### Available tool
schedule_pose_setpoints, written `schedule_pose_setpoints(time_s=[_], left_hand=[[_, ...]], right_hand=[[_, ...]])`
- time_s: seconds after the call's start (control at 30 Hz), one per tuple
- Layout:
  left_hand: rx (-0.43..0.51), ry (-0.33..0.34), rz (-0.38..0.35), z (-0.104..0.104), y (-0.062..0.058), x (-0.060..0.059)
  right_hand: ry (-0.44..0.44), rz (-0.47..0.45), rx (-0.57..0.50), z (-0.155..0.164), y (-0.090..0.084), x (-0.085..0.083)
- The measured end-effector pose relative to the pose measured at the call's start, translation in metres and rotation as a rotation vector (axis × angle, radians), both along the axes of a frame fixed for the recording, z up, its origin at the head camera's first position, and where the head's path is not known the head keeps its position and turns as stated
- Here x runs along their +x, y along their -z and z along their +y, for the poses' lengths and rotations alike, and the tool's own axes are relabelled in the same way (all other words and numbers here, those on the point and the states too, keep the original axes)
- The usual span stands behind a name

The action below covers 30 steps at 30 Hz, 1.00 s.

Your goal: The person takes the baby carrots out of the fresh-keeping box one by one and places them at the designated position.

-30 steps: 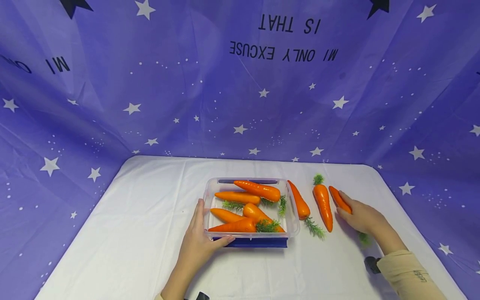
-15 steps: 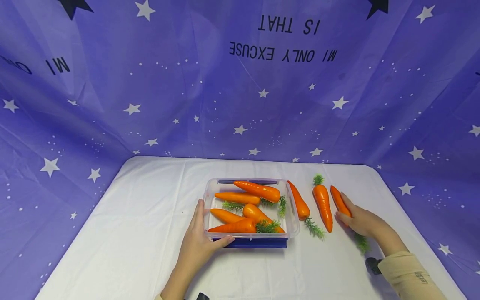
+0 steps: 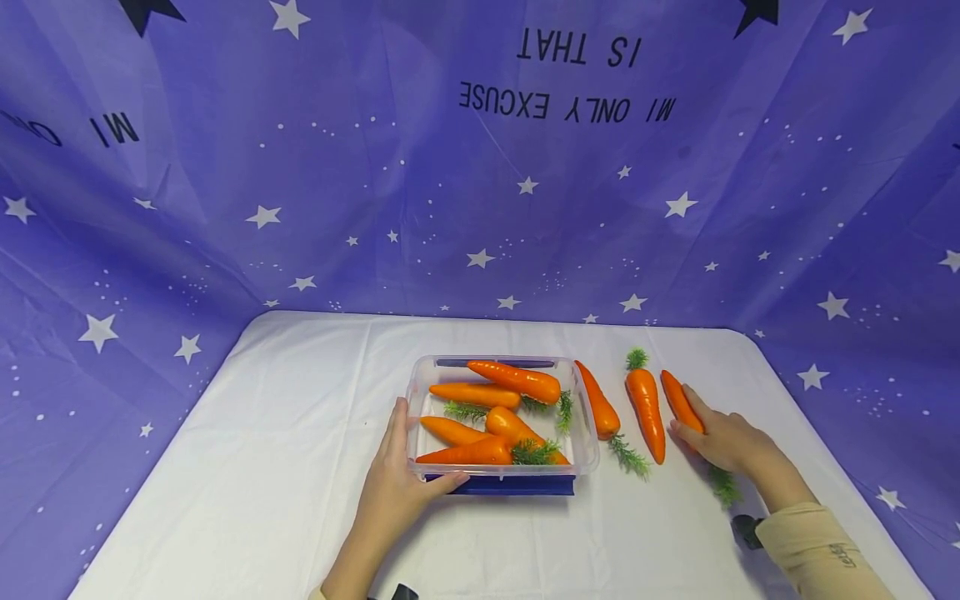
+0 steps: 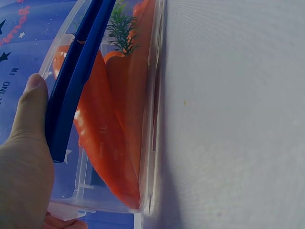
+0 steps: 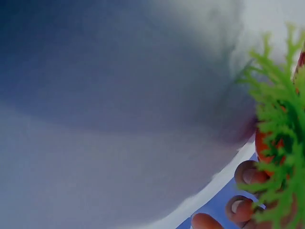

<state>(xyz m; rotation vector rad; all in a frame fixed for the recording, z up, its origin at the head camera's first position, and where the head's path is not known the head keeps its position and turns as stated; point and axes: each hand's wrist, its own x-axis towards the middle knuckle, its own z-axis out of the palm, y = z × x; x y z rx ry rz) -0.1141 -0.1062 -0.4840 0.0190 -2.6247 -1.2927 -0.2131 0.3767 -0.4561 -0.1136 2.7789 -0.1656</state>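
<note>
A clear plastic box [image 3: 587, 457] with blue latches stands mid-table in the head view, several toy carrots [image 3: 517, 382] lying inside. My left hand [image 3: 393, 477] holds its near left corner, thumb over the front by the blue latch [image 4: 71, 90] and fingers along the left side. To the right, my right hand [image 3: 726, 437] grips another carrot [image 3: 678, 402] from above around its thick end. That carrot's green top [image 5: 281, 138] sticks out under the palm, with fingertips [image 5: 248, 175] beyond it in the right wrist view.
Between box and right hand lie two loose carrots: one [image 3: 598, 404] close along the box's right wall, its leaves toward me, and one [image 3: 647, 417] with leaves pointing away. A white cloth [image 3: 285, 442] covers the table. Purple starry fabric [image 3: 420, 167] hangs behind and at both sides.
My right hand and its carrot have shifted slightly right, and more of the green top shows below the palm. The left hand and the box have stayed put.
</note>
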Motion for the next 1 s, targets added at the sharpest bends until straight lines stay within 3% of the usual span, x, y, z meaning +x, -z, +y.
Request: schedule_pose_setpoints(time_s=[0.27,0.5,0.7,1.0], left_hand=[[0.003,0.001,-0.005,-0.001,0.001,0.0],[0.005,0.004,0.002,0.0,0.001,0.0],[0.004,0.003,0.012,-0.001,0.002,0.0],[0.002,0.002,0.011,-0.001,0.002,0.0]], right_hand=[[0.011,0.041,0.027,0.0,-0.001,-0.002],[0.02,0.268,0.029,-0.012,-0.016,-0.005],[-0.055,0.44,-0.018,-0.043,-0.039,-0.007],[-0.208,0.552,-0.081,-0.105,-0.062,-0.01]])
